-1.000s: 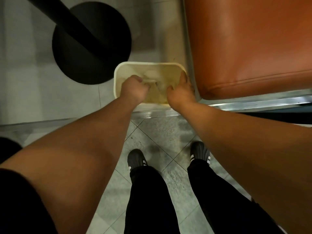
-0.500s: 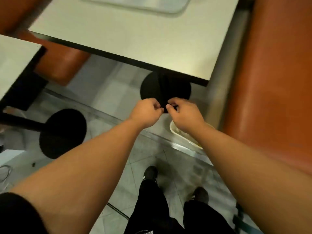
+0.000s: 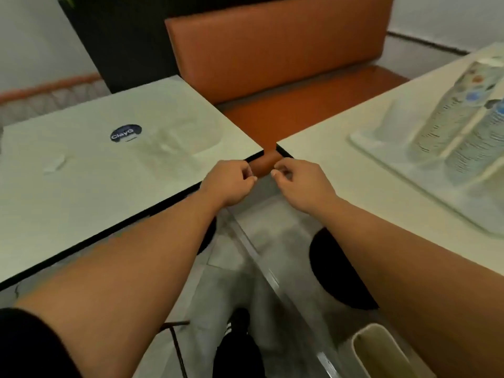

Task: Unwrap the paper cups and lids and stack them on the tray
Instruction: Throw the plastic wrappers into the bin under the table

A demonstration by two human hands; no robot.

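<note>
Both hands raised in the gap between two counters. The left hand [image 3: 230, 182] and right hand [image 3: 302, 184] are close together but apart, fingers curled in with nothing visible between them (whether something thin is pinched cannot be told). The stacked paper cups [image 3: 463, 124] stand on the tray [image 3: 387, 170] on the right counter [image 3: 341, 170], well apart from the hands. A cream bin [image 3: 381, 353] stands on the floor at lower right.
</note>
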